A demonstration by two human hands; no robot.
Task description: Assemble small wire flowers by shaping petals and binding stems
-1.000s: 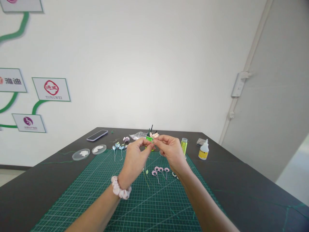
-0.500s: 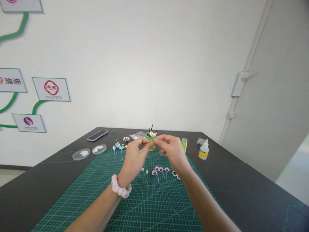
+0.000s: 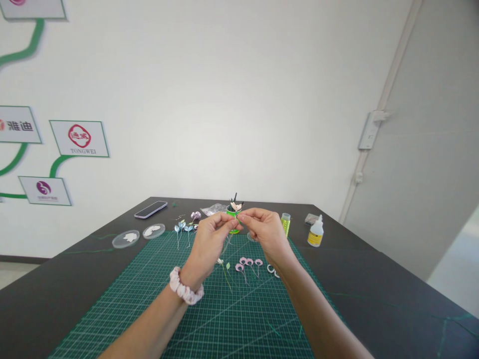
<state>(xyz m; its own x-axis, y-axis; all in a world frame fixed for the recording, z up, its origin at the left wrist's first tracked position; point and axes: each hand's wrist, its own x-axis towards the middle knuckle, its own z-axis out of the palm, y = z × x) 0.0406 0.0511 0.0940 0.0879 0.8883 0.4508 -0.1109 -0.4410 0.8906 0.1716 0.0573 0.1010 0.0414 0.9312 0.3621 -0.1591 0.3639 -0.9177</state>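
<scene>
A small pale-pink artificial flower [image 3: 236, 206] stands just above my fingertips, in front of a green pot. My left hand [image 3: 214, 236] pinches at its stem between thumb and forefinger; thin wire ends hang below that hand. Right beside it, my right hand [image 3: 265, 230] is closed in a pinch at the same spot, the two sets of fingertips almost touching. The fingers cover most of the stem. Below the hands, several pink looped flower pieces [image 3: 249, 263] on wire stems lie on the green cutting mat [image 3: 209, 319], near a white bud on a green stem [image 3: 224, 271].
The green pot [image 3: 232, 214] holds dark-handled tools. Blue leaf pieces [image 3: 182, 227], two clear dishes with white bits [image 3: 125, 239] and a phone [image 3: 151, 209] are on the left. A thread spool [image 3: 285, 224], glue bottle [image 3: 316, 233] and white rings [image 3: 271, 269] are on the right.
The pale-pink flower has turned and now shows a different side. My left hand has shifted very slightly, and more wire shows below it. The right hand stays in place.
</scene>
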